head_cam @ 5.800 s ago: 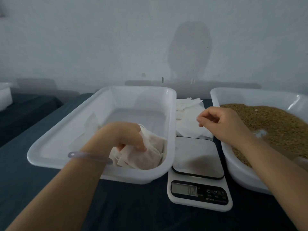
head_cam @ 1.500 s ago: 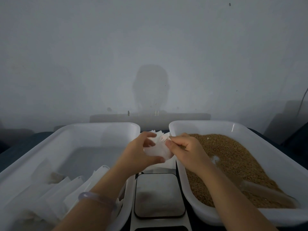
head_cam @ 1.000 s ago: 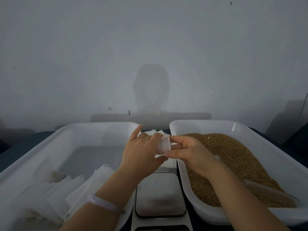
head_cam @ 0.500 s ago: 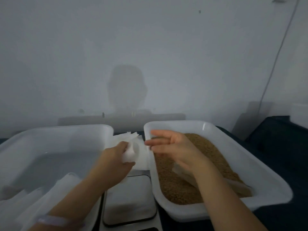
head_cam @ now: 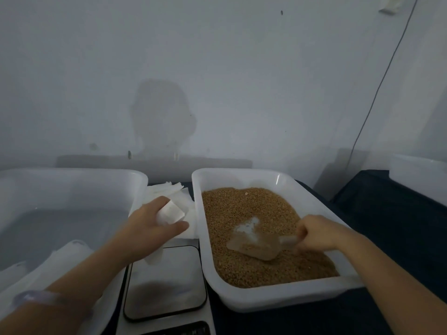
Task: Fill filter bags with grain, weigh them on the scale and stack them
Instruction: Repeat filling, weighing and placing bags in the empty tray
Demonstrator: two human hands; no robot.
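- Head view: the left hand (head_cam: 147, 234) is pinching an empty white filter bag (head_cam: 170, 212) above the scale (head_cam: 165, 282), between the two tubs.
- The right hand (head_cam: 316, 234) is gripping the handle of a clear plastic scoop (head_cam: 254, 243) lying in the grain (head_cam: 242, 209), inside the right white tub (head_cam: 278, 298).
- Filled bags (head_cam: 60, 257) are lying in the left tub (head_cam: 72, 175).

Golden-brown grain (head_cam: 244, 213), white tray (head_cam: 278, 296)

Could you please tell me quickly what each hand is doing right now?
Left hand: closed, holding a white filter bag.
Right hand: closed, gripping the handle of a clear scoop lying in the grain.
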